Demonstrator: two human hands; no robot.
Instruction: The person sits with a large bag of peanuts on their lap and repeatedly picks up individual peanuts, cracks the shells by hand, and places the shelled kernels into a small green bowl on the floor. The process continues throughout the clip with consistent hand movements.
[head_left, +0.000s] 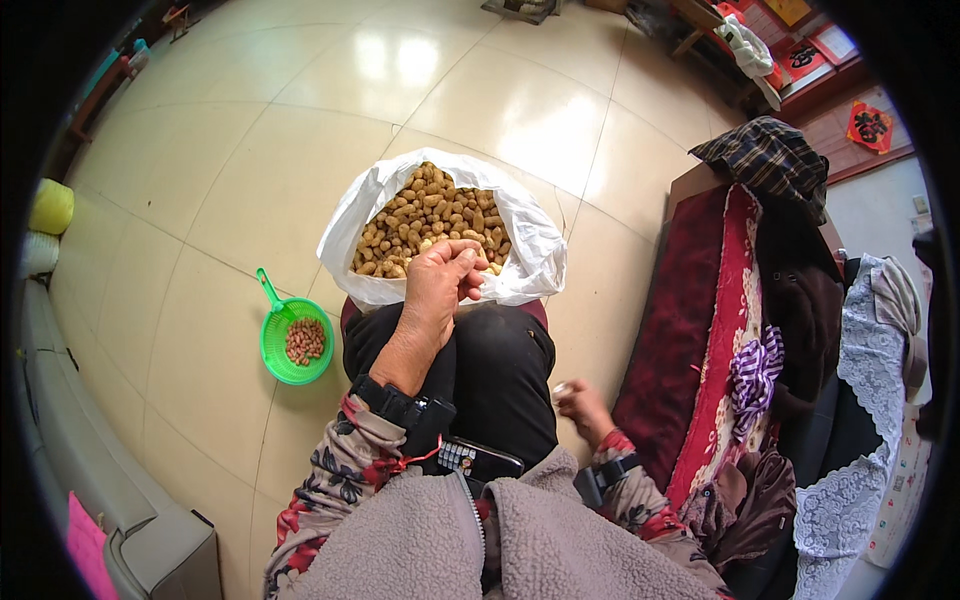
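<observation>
A white plastic bag stands wide at the mouth in front of my knees, full of unshelled peanuts. Over its near edge is my left hand, thumb and fingertips brought together; whether something small is between them I cannot tell. My right hand hangs beside my right knee, blurred, its fingers curled, with a small pale thing at the fingertips that is too blurred to name. To the left, a green plastic strainer with a handle holds shelled reddish peanut kernels on the floor.
A mobile phone lies on my lap. Close on the right stands a seat or chest with a dark red cover, clothes and a purple striped cloth. A grey sofa runs along the left. Tiled floor surrounds the bag.
</observation>
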